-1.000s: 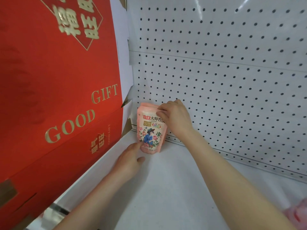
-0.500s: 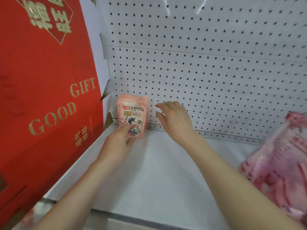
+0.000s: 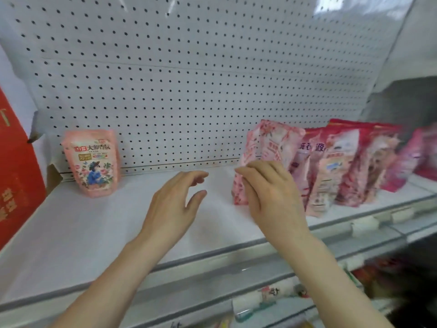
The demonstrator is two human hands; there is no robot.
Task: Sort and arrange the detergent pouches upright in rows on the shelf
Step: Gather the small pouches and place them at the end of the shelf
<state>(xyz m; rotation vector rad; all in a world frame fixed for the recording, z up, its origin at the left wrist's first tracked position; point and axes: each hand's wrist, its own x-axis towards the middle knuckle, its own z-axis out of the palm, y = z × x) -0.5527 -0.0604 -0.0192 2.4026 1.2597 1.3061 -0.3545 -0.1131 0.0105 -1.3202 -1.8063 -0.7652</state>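
One pink detergent pouch [image 3: 92, 162] stands upright at the back left of the white shelf [image 3: 71, 228], against the pegboard. A cluster of several pink and red pouches [image 3: 331, 166] leans together on the shelf's right part. My right hand [image 3: 269, 192] is in front of the nearest pink pouch [image 3: 267, 143] of that cluster, fingers loosely curled at its edge; whether they grip it is unclear. My left hand [image 3: 175, 204] hovers over the shelf's middle with relaxed fingers, holding nothing.
A large red gift box [image 3: 16, 176] stands at the shelf's left end. The white pegboard wall [image 3: 189, 79] backs the shelf. A lower shelf with blurred goods [image 3: 267, 297] shows beneath the front rail.
Both hands have let go of the upright pouch on the left and moved right toward the cluster. The view has swung right, so the red box is now mostly out of frame.
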